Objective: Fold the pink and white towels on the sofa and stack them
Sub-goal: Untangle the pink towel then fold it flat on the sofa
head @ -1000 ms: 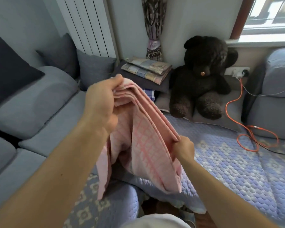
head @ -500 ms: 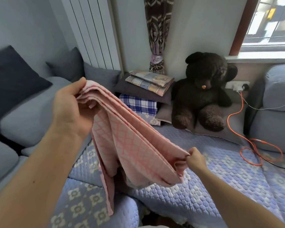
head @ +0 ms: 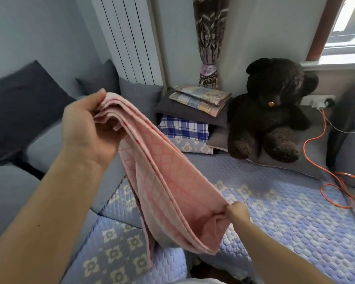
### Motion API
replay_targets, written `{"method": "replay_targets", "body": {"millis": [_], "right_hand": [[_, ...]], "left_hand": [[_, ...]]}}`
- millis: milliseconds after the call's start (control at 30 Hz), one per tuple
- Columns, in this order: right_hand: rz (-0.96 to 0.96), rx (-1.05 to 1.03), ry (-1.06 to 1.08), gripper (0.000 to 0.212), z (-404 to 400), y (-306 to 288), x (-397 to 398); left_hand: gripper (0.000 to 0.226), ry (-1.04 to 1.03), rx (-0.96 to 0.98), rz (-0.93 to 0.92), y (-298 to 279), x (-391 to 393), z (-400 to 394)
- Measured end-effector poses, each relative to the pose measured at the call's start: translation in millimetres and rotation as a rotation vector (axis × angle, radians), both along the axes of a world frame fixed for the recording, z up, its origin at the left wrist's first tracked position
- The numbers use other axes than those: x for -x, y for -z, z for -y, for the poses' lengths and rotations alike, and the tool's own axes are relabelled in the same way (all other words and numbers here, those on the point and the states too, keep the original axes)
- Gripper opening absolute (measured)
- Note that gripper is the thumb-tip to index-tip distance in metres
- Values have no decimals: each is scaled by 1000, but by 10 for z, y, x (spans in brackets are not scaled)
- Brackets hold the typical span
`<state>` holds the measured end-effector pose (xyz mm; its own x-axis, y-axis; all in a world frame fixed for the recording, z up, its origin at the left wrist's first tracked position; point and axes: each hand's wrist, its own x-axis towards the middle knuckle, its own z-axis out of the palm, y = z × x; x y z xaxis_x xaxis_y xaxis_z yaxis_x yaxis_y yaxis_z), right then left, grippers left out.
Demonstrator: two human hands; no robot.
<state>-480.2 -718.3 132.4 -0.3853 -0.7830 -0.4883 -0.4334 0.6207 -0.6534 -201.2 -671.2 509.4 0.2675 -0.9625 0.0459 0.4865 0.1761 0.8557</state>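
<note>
1. A grey sofa (head: 49, 140) runs along the left wall and meets a seat spread with a quilted blue cover (head: 275, 212); a white radiator (head: 131, 37) and a patterned curtain (head: 210, 37) stand behind, with a window (head: 346, 27) at upper right.
2. A dark teddy bear (head: 273, 111) sits on a grey cushion in the corner, beside a pile of folded checked cloths (head: 199, 97) lying on dark cushions.
3. The pink towel (head: 164, 181), folded in several layers, hangs in the air above the blue cover, stretched between both hands.
4. An orange cable (head: 316, 160) trails from a wall socket (head: 320, 100) onto the cover.
5. The left hand (head: 84, 128) grips the towel's upper end, fingers curled round the layers.
6. The right hand (head: 237, 211) pinches the lower end.
7. No writing can be read.
</note>
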Motion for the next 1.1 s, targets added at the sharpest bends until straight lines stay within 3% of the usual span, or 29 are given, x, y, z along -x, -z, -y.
{"method": "replay_targets", "body": {"millis": [67, 167, 233, 333, 367, 467, 500, 533, 600, 667, 733, 800, 900, 1033, 1100], "right_hand": [[-27, -56, -114, 8, 44, 23, 53], [-272, -52, -481, 13, 26, -85, 307], [-392, 3, -547, 12, 9, -163, 556], [-277, 87, -237, 8, -60, -195, 846], [-164, 50, -46, 13, -113, -183, 887], [432, -42, 520, 14, -260, 37, 810], [486, -60, 618, 11, -296, 120, 766], [405, -64, 571, 13, -337, 220, 738], [17, -22, 260, 17, -501, 210, 706], [-379, 62, -115, 3, -640, 181, 769], [-531, 126, -299, 8, -680, 92, 840], [-359, -11, -201, 8, -647, 22, 915], [-87, -98, -60, 5, -481, -34, 1104], [726, -199, 599, 7, -510, -55, 1230], [861, -295, 716, 7, -569, -65, 1190]], "left_hand": [[16, -36, -5, 0, 13, -88, 19], [23, -106, -15, 20, 10, -239, 7], [31, -125, -40, 31, 70, -354, 5], [32, -120, -61, 17, 175, -407, -15], [35, -106, -71, 7, 197, -378, -18], [18, -95, -95, 6, 219, -177, -15], [25, -94, -92, 15, 236, -133, 23], [34, -100, -100, 25, 236, -90, 55], [39, -130, -117, 25, 217, -70, 109], [28, -150, -130, 6, 206, -164, 171], [9, -194, -166, 16, 235, -293, 221], [5, -214, -208, 51, 336, -389, 231], [34, -248, -273, 73, 485, -443, 209], [52, -283, -297, 32, 596, -510, 167], [49, -269, -307, 28, 627, -492, 151]]}}
